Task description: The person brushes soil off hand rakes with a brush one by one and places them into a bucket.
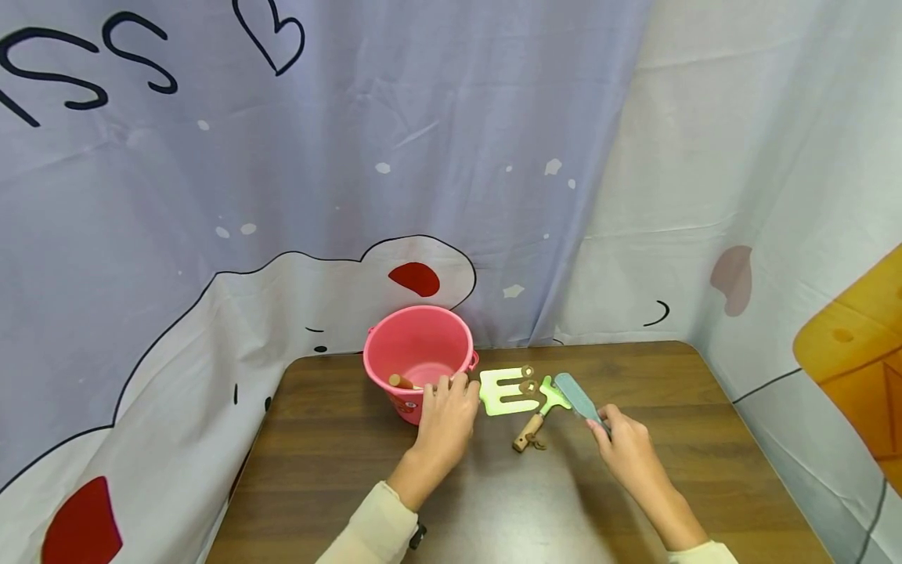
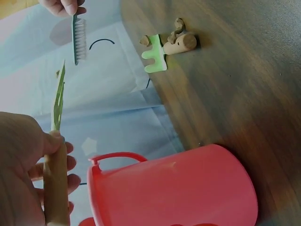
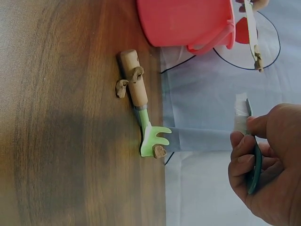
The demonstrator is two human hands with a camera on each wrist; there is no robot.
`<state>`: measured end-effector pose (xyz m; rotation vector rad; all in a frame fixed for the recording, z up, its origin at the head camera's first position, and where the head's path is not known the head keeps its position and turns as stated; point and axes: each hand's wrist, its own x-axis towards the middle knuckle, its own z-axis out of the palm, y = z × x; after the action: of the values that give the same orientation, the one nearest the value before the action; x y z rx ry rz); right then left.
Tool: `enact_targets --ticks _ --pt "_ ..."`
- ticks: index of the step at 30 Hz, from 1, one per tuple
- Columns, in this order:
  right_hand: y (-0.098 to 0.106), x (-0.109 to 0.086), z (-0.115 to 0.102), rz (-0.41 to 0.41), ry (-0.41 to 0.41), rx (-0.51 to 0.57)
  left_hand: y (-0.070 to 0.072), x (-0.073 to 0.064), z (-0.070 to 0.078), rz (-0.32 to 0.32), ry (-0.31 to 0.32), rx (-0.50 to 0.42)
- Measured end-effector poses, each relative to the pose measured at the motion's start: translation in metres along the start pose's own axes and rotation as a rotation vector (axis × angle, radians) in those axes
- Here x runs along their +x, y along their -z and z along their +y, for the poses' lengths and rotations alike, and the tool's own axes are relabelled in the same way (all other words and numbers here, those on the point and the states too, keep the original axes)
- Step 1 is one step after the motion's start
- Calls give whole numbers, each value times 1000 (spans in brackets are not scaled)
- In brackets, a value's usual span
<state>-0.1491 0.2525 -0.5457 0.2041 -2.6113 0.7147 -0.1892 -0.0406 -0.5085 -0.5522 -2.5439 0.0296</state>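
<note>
My left hand (image 1: 445,419) grips the wooden handle (image 2: 55,188) of a light green garden fork (image 1: 491,393), held beside the pink bucket's rim, well above the table. Brown lumps (image 3: 257,59) cling to the fork's tine ends. In my right hand (image 1: 627,448) is a small green brush (image 1: 576,394) with white bristles (image 2: 81,38), pinched between thumb and fingers. Its head points toward the fork, with a gap between them. Below lies a small green hand rake (image 3: 153,139) with a wooden handle (image 3: 133,77), brown lumps on and around it.
The pink bucket (image 1: 419,337) stands at the back left of the wooden table (image 1: 338,470), its handle hanging at the side. A printed curtain (image 1: 423,141) hangs behind the table's back edge and down the right side.
</note>
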Motion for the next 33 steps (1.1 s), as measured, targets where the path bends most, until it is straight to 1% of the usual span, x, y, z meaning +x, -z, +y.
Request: enact_targets --ticks 9,15,19,24,27,33 --pt "-1 1 -2 47 5 12 -1 -1 3 10 -20 17" --pt "3 5 -8 100 36 25 -2 -2 3 -7 -31 -8" --pt "6 9 -17 118 52 41 -4 -3 3 -20 -32 -39" --pt "9 10 -33 102 66 64 -4 -3 5 -25 -27 -73" --pt "8 10 -45 79 83 80 -3 -3 6 -24 -27 -75" --pt "-2 13 -65 30 123 98 -5 -3 8 1 -29 -74"
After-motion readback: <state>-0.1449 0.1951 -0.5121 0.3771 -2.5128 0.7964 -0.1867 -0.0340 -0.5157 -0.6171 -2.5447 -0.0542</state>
